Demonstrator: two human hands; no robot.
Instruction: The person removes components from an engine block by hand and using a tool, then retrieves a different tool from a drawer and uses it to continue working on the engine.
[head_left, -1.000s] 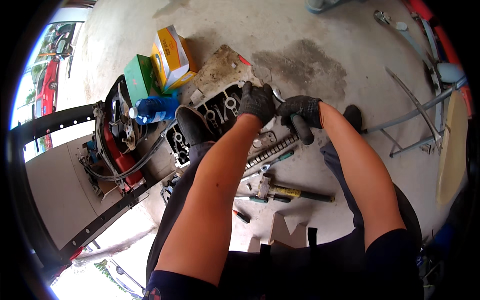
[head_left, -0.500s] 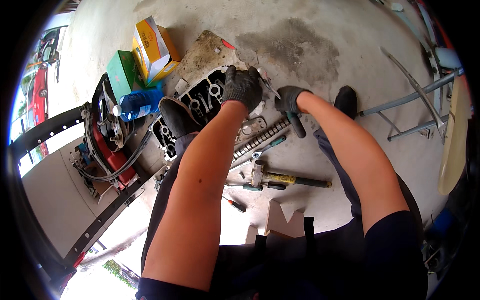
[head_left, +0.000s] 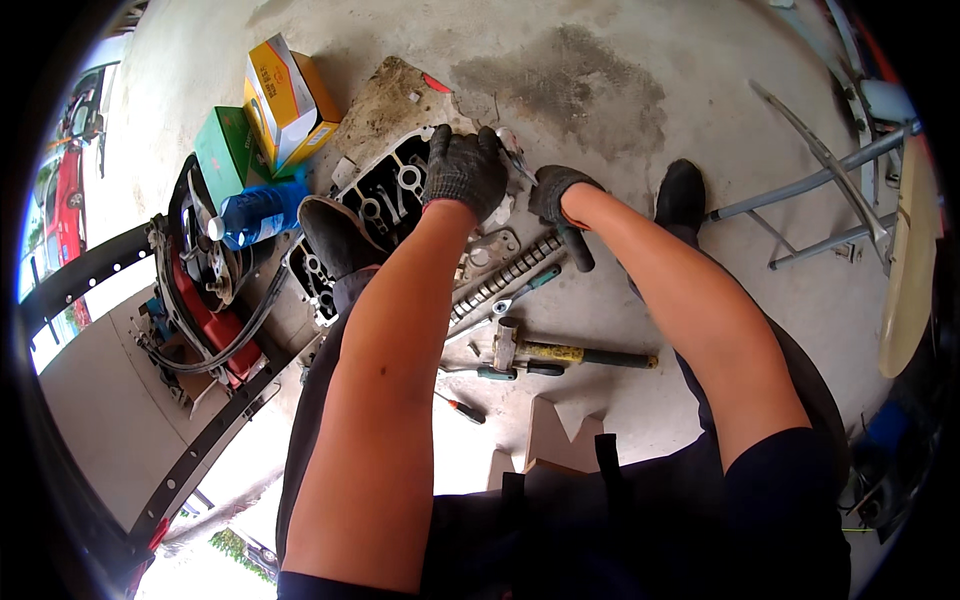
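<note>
My gloved right hand is closed round a long-handled tool that looks like a ratchet wrench. Its dark handle sticks out below the fist, and its shiny metal part points up toward my left hand. My gloved left hand is curled down over the far right end of an engine cylinder head; its fingertips are hidden, so what they hold does not show. My left shoe is at the cylinder head, overlapping it in view. Beside it on the floor lies a camshaft.
Near the camshaft lie a green-handled ratchet, a hammer and a screwdriver. A blue bottle, a green box and a yellow-white box stand left. A metal-legged frame is at right.
The whole view has shifted a little, so everything sits slightly farther left. Both hands keep nearly the same places by the cylinder head and the tool.
</note>
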